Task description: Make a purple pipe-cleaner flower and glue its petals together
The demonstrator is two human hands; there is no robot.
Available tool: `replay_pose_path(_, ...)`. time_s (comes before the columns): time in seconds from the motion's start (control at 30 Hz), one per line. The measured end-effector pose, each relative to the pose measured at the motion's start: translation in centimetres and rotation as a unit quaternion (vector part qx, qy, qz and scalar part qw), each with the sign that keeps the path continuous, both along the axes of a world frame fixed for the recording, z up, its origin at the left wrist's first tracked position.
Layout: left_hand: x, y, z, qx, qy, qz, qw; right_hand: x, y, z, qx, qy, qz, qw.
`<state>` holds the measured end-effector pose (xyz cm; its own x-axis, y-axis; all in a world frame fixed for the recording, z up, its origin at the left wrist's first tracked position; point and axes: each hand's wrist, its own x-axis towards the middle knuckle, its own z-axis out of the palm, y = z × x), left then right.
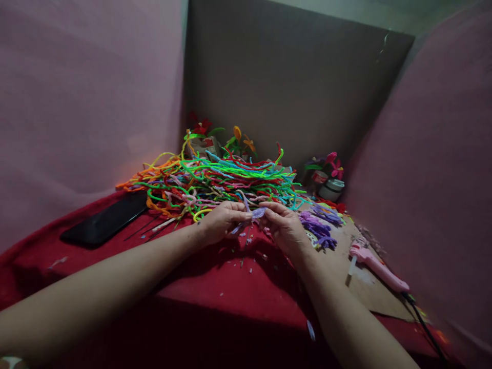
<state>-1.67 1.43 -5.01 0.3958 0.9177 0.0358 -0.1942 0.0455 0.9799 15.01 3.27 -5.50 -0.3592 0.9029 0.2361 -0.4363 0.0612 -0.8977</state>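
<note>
My left hand [222,221] and my right hand [283,225] meet over the red cloth [230,287], both pinched on a small lilac pipe-cleaner piece [257,213] held between their fingertips. Thin stems hang down from it. Just behind the hands lies a big heap of pipe cleaners in many colours [215,184]. Finished purple pipe-cleaner pieces [319,228] lie to the right of my right hand.
A black phone [105,220] lies at the left on the cloth. A pink glue gun [374,266] rests on a brown board [369,292] at the right. Pipe-cleaner flowers [238,138] and small jars [330,188] stand at the back. Pink walls close in both sides.
</note>
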Motion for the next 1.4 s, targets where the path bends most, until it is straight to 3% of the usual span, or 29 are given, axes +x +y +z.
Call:
replay_pose_path(0.43, 0.0, -0.1, -0.2, 0.010, 0.006, -0.030, 0.999, -0.2, 0.2, -0.7, 0.023, 0.001, -0.064, 0.998)
replay_pose_path(0.63, 0.2, -0.4, 0.1, 0.032, 0.057, -0.009, 0.998, -0.2, -0.3, -0.2, -0.027, -0.003, -0.034, 0.999)
replay_pose_path(0.8, 0.7, -0.4, 0.0, 0.047, 0.115, 0.033, 0.992, -0.5, -0.2, -0.4, -0.054, -0.035, -0.090, 0.994)
replay_pose_path(0.9, 1.1, -0.5, -0.1, 0.025, 0.095, 0.046, 0.994, -0.6, 0.0, -0.7, -0.068, -0.038, -0.115, 0.990)
replay_pose_path(1.03, 1.4, -0.5, -0.2, 0.012, 0.074, 0.045, 0.996, -0.7, -0.1, -0.6, -0.064, -0.034, -0.134, 0.988)
replay_pose_path(1.4, 1.0, -0.5, 0.1, 0.063, 0.142, 0.031, 0.987, -0.7, -0.7, -0.4, -0.052, 0.026, -0.129, 0.990)
